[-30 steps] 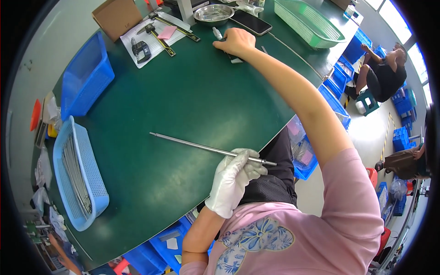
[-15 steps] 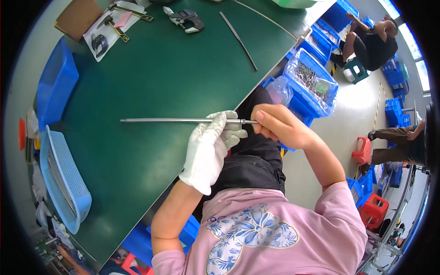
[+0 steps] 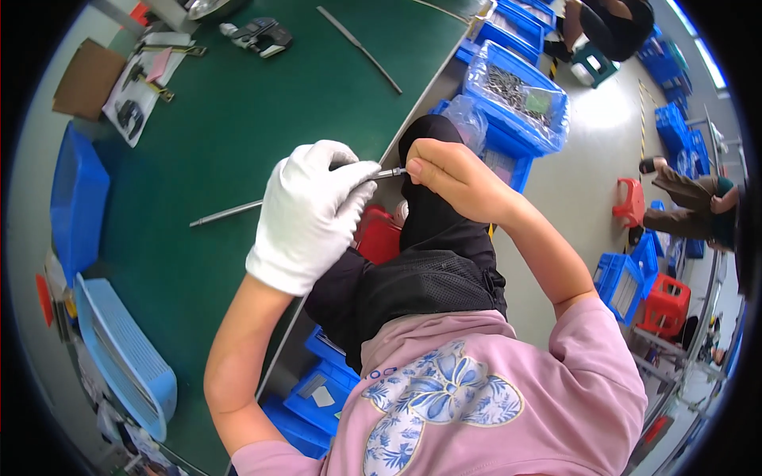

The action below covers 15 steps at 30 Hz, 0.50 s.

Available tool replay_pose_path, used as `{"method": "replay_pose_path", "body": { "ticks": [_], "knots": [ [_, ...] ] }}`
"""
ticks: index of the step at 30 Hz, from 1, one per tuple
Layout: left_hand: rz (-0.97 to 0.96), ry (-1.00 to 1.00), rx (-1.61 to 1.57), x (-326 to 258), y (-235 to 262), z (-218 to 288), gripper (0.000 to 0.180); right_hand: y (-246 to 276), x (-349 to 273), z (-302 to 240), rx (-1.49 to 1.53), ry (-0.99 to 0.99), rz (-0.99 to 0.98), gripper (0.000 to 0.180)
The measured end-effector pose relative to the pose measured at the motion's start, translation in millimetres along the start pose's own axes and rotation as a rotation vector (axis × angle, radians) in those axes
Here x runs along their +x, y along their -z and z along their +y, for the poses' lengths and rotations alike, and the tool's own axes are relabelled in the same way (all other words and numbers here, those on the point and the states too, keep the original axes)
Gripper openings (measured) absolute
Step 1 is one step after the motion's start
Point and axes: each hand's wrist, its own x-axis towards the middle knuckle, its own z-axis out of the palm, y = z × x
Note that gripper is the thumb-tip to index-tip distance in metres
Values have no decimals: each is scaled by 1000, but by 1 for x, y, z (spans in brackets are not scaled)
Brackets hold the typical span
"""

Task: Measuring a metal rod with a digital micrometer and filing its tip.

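Observation:
A slim metal rod (image 3: 225, 215) runs slantwise over the near edge of the green table (image 3: 198, 151), its far-left end lower than its right end. My left hand (image 3: 305, 210), in a white glove, is closed round the rod and hides its middle. The bare right hand (image 3: 454, 176) pinches the rod's right end, where a collar shows between the two hands. Its fingertips cover the very tip, so I cannot see what else they hold.
A flat metal strip with a thin shank (image 3: 361, 49) and a micrometer-like gauge (image 3: 260, 36) lie farther back. A blue bin (image 3: 78, 206) and light blue basket (image 3: 164, 381) stand left. Right of the table is a blue crate (image 3: 548, 135) of small metal parts; people sit beyond.
My left hand has turned over and moved left along the rod, its back now up. The rod has tilted, left end lower. My right hand still grips the right end; the view has shifted.

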Motion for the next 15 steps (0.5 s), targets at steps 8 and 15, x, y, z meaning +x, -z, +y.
{"method": "replay_pose_path", "body": {
  "ticks": [8, 15],
  "knots": [
    [-35, 88, -283, 3, -17, -20, 15, 22, 25, -18, -661, 11, 362, 19],
    [45, 98, -240, 8, -29, -7, 12, 23, 115, -17, -1141, 120, 627, 20]
  ]
}}
